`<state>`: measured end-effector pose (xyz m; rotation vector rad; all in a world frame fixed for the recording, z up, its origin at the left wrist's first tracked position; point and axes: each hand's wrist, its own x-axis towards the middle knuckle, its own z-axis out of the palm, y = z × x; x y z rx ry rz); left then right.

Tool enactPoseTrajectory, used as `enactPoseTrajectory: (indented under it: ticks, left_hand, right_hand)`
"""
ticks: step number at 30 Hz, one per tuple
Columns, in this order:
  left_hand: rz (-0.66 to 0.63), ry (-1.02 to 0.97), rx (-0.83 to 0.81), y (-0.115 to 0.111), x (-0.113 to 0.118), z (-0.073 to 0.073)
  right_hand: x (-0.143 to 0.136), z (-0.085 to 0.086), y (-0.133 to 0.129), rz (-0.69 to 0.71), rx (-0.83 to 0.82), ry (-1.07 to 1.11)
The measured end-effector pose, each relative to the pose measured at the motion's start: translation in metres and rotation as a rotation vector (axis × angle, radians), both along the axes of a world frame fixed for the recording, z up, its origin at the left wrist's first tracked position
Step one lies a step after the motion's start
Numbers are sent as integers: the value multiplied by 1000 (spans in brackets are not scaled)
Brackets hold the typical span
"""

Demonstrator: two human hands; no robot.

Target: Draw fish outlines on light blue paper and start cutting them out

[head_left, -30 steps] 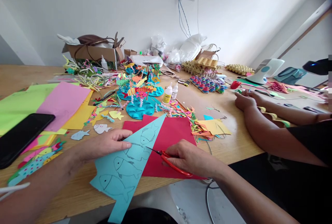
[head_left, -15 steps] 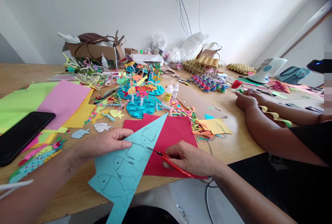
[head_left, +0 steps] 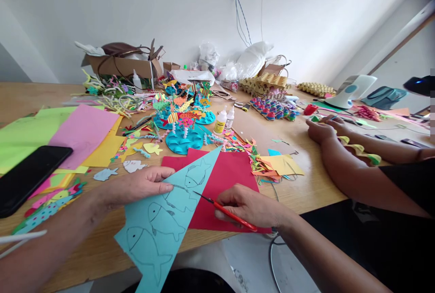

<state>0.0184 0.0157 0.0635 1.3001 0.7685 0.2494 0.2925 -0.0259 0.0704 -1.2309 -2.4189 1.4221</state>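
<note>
My left hand [head_left: 152,183] pinches the upper left edge of a light blue paper [head_left: 166,225] between thumb and fingers. Several fish outlines are drawn on that paper in dark line. My right hand [head_left: 241,204] is closed around the handles of red scissors [head_left: 234,216], whose dark blades lie at the paper's right edge, beside a drawn fish near the middle. Red paper sheets [head_left: 234,173] lie on the table under the blue one. Cut-out fish, one grey-blue [head_left: 105,174] and one white [head_left: 135,166], rest left of the papers.
Blue bases with colourful paper fish [head_left: 184,141] and glue bottles [head_left: 220,122] stand behind the papers. Paper scraps [head_left: 268,170] lie to the right. At the left are a black phone [head_left: 34,175] and a pink sheet [head_left: 84,134]. Another person's hands [head_left: 321,130] are at the right.
The blue paper has tilted slightly, its top tip shifting right and its lower part left. My right hand and the scissors have moved slightly right.
</note>
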Motion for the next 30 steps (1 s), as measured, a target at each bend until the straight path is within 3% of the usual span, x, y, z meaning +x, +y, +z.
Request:
enactPoseTrajectory:
  ticks: [6,14,30]
  left_hand:
    - [-27,46,76,1,1,2]
    - [-23,29,40,-1,4,3]
    - [-29,70,82,-1,8,-4]
  right_hand:
    - [-1,2,2,-14,-83,2]
    - [-4,2,1,-75,-268,30]
    - [-7,-5,-2,-75,-53,-13]
